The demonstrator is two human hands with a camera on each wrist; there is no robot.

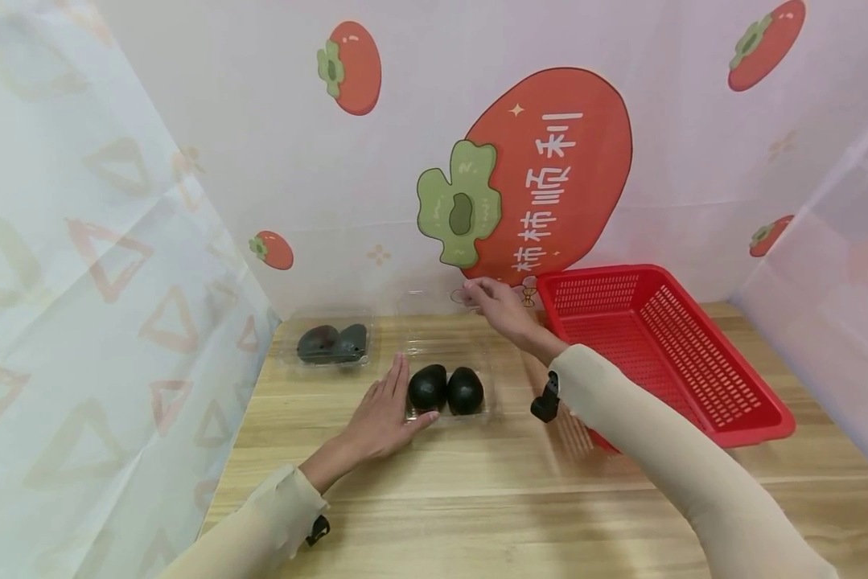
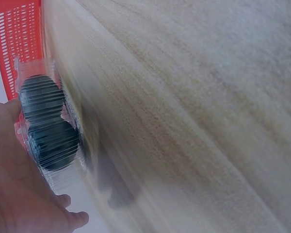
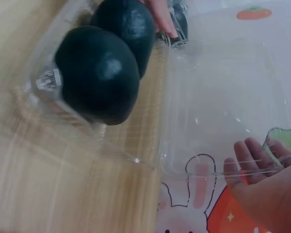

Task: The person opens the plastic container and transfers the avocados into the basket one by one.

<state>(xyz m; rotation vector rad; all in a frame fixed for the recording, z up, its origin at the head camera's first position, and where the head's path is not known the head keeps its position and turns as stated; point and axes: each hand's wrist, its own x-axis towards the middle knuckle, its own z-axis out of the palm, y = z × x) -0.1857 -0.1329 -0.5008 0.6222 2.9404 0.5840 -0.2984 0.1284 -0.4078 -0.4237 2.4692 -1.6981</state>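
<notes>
A clear plastic clamshell box (image 1: 489, 406) stands on the table, holding two dark avocados (image 1: 466, 391) side by side. Its clear lid (image 3: 223, 102) is raised at the back, near the wall. My left hand (image 1: 381, 418) rests against the box's left side, fingers straight and thumb along the front edge. At the lid's upper right edge is my right hand (image 1: 502, 310); its fingers (image 3: 254, 158) are loosely extended and show through the plastic in the right wrist view. Through the box wall, the avocados (image 2: 53, 144) also appear in the left wrist view.
Behind and to the left stands another clear box (image 1: 289, 354) with two dark avocados (image 1: 351, 341) inside. A red perforated basket (image 1: 755, 386) sits on the right of the wooden table (image 1: 434, 515). A printed cloth wall (image 1: 209, 96) rises behind and at both sides.
</notes>
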